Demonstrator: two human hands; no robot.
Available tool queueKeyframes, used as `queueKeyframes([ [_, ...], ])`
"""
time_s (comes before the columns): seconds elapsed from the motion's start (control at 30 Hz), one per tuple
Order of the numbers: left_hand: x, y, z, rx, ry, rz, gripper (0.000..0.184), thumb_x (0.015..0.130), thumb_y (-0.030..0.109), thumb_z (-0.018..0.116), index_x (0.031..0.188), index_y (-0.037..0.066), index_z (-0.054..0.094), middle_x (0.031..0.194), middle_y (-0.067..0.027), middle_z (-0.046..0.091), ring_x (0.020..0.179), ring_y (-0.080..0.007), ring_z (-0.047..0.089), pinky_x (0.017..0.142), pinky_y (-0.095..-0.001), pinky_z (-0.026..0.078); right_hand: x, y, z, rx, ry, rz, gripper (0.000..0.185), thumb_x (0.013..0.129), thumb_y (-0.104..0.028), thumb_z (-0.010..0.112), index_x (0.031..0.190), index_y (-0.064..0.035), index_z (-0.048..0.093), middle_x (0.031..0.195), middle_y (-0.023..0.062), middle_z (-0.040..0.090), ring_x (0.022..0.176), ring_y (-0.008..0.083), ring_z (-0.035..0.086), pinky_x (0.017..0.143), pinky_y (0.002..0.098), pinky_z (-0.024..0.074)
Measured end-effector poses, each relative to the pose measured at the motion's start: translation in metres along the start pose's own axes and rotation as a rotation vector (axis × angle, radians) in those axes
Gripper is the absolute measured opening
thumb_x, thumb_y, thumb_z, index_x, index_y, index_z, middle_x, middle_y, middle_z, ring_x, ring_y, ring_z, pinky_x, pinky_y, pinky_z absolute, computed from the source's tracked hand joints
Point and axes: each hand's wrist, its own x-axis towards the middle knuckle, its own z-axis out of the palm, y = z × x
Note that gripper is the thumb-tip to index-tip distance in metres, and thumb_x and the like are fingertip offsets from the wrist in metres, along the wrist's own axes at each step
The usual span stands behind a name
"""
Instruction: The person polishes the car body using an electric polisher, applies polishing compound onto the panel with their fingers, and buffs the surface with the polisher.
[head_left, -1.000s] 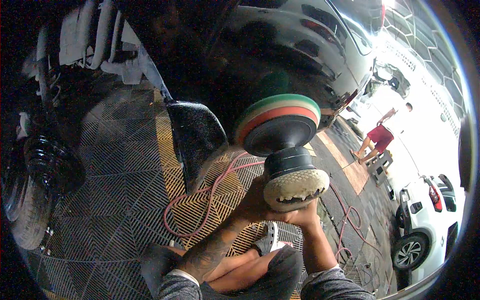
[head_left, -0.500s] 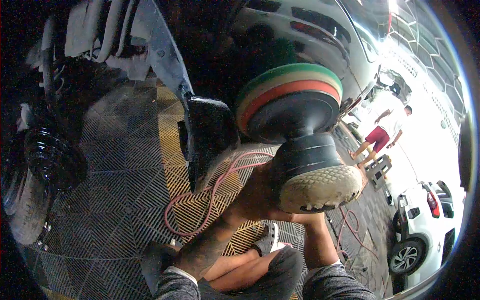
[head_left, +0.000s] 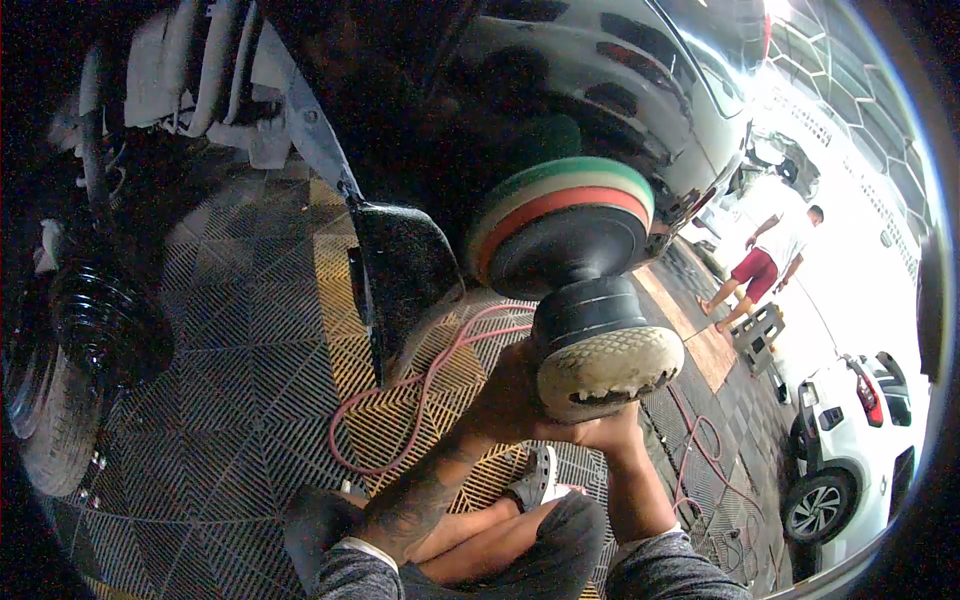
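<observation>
A polisher [head_left: 590, 308] with a round green, white and orange pad [head_left: 565, 195] is held between my two hands. My left hand [head_left: 508, 398] wraps the near side of its body, the fingers mostly hidden behind it. Beneath the worn, pale, textured end cap, my right hand [head_left: 608, 430] is closed around the tool's underside. The pad faces a glossy dark car panel [head_left: 500, 90], which carries a green reflection of it. Whether pad and paint touch, I cannot tell.
A black wheel-arch edge [head_left: 405, 270] hangs left of the polisher. Further left is an exposed tyre [head_left: 62, 430]. A red hose [head_left: 425, 400] loops over the grated floor. At right are a person [head_left: 770, 255], a grey stool [head_left: 760, 335] and a white car [head_left: 850, 450].
The polisher and both hands have shifted left and slightly down in the view, with the pad lower against the dark panel. The grip stays the same.
</observation>
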Motion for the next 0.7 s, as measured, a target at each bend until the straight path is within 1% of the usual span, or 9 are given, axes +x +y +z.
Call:
queueKeyframes([
  [0.07, 0.001, 0.003, -0.003, 0.007, 0.004, 0.007, 0.088, 0.058, 0.037, 0.092, 0.127, -0.001, 0.053, 0.115, -0.0188, 0.069, 0.105, -0.0298, 0.068, 0.096, -0.0401, 0.052, 0.009, -0.01, 0.0, -0.019, -0.041, -0.007, 0.132, 0.039, -0.062, 0.097, 0.135, 0.0074, 0.04, 0.124, 0.0159, 0.056, 0.116, 0.0255, 0.056, 0.103, 0.0404, 0.0435],
  [0.17, -0.001, 0.011, -0.008, 0.025, 0.012, 0.012, 0.088, 0.058, 0.037, 0.092, 0.127, -0.001, 0.053, 0.115, -0.0189, 0.069, 0.105, -0.0299, 0.068, 0.096, -0.0401, 0.052, 0.015, -0.005, 0.001, 0.152, -0.072, -0.063, 0.127, 0.042, -0.054, 0.099, 0.136, 0.0068, 0.04, 0.13, 0.0161, 0.055, 0.118, 0.0249, 0.057, 0.105, 0.0394, 0.0427],
  [0.27, -0.003, 0.015, -0.011, 0.04, 0.015, 0.013, 0.088, 0.058, 0.038, 0.092, 0.127, -0.001, 0.054, 0.115, -0.019, 0.069, 0.106, -0.03, 0.068, 0.096, -0.0401, 0.053, 0.016, -0.01, -0.001, 0.01, -0.178, -0.018, 0.123, 0.042, -0.053, 0.099, 0.134, 0.0053, 0.043, 0.131, 0.0144, 0.057, 0.118, 0.023, 0.058, 0.106, 0.0384, 0.043],
  [0.37, -0.003, 0.016, -0.012, 0.049, 0.018, 0.006, 0.088, 0.058, 0.038, 0.091, 0.127, -0.002, 0.054, 0.115, -0.0191, 0.069, 0.106, -0.03, 0.068, 0.096, -0.0401, 0.053, 0.017, -0.031, 0.002, -0.054, -0.288, 0.038, 0.122, 0.038, -0.055, 0.1, 0.131, 0.0035, 0.048, 0.123, 0.0118, 0.063, 0.115, 0.0225, 0.06, 0.106, 0.0383, 0.0429],
  [0.43, -0.002, 0.016, -0.012, 0.049, 0.015, -0.002, 0.088, 0.058, 0.038, 0.091, 0.126, -0.002, 0.054, 0.115, -0.0191, 0.069, 0.106, -0.03, 0.068, 0.096, -0.0402, 0.053, 0.017, -0.055, 0.005, 0.204, -0.09, 0.217, 0.125, 0.037, -0.062, 0.098, 0.13, 0.0049, 0.049, 0.123, 0.0129, 0.063, 0.12, 0.0203, 0.056, 0.108, 0.0383, 0.0412],
  [0.47, -0.001, 0.015, -0.009, 0.048, 0.013, -0.006, 0.087, 0.058, 0.039, 0.091, 0.126, -0.002, 0.054, 0.115, -0.0192, 0.069, 0.106, -0.0301, 0.068, 0.096, -0.0402, 0.053, 0.016, -0.053, 0.005, 0.205, -0.086, 0.221, 0.125, 0.037, -0.062, 0.098, 0.13, 0.0049, 0.049, 0.123, 0.0129, 0.063, 0.12, 0.0203, 0.056, 0.108, 0.0383, 0.0412],
  [0.53, 0.001, 0.016, -0.006, 0.062, 0.006, -0.014, 0.087, 0.058, 0.039, 0.091, 0.126, -0.002, 0.054, 0.115, -0.0192, 0.069, 0.106, -0.0301, 0.068, 0.096, -0.0402, 0.053, 0.011, -0.047, 0.005, 0.255, -0.106, 0.305, 0.133, 0.038, -0.07, 0.094, 0.133, 0.0072, 0.041, 0.127, 0.0147, 0.055, 0.122, 0.0215, 0.051, 0.107, 0.0391, 0.0399],
  [0.6, 0.003, 0.018, -0.002, 0.081, -0.001, -0.022, 0.087, 0.058, 0.039, 0.091, 0.126, -0.002, 0.054, 0.116, -0.0193, 0.069, 0.106, -0.0301, 0.068, 0.096, -0.0402, 0.053, -0.002, -0.019, 0.005, 0.137, -0.078, 0.26, 0.136, 0.038, -0.072, 0.092, 0.134, 0.0077, 0.037, 0.127, 0.0147, 0.052, 0.121, 0.0224, 0.05, 0.105, 0.0397, 0.0405],
  [0.7, 0.002, 0.002, 0.004, 0.067, -0.02, -0.078, 0.087, 0.059, 0.04, 0.09, 0.126, -0.002, 0.054, 0.116, -0.0193, 0.069, 0.106, -0.0302, 0.069, 0.095, -0.0402, 0.053, -0.016, 0.026, 0.01, 0.05, -0.034, 0.179, 0.14, 0.036, -0.068, 0.095, 0.135, 0.0075, 0.03, 0.121, 0.013, 0.044, 0.115, 0.0265, 0.049, 0.1, 0.0415, 0.0415],
])
